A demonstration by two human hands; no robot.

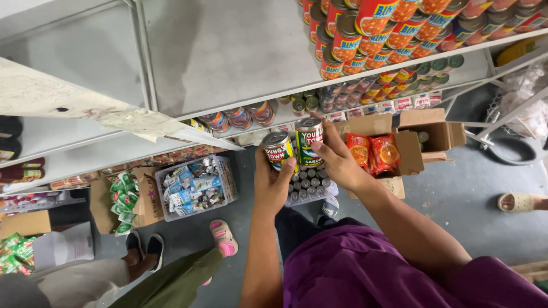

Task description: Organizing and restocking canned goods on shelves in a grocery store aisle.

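1. Right around the middle of the frame, we've got our left hand (273,185) wrapped around a can with a red and green label (278,150), fingers curled up its side, so that hand is closed on it.
2. Our right hand (337,159) is gripping a second can with a mostly green label (309,141), just beside the first one. The two cans look like they're touching or very nearly so; we can't say which.
3. Both cans are upright-ish with their silver tops facing the camera, held up above a clear tray of small cans (311,187) on the floor.
4. To the right of center sits an open cardboard box (408,149) with orange snack packets (371,151) inside, right next to our right wrist.
5. Across the upper right, the white shelf (228,63) carries rows of red-labelled cans (365,28), with more cans on the shelf below.
6. Lower left of center, a clear plastic basket of blue and white sachets (194,185) sits on the grey floor, and beside it a box of green packets (123,199).
7. Along the bottom left, another person's legs and a pink sandal (224,236) are in view, well apart from our hands.
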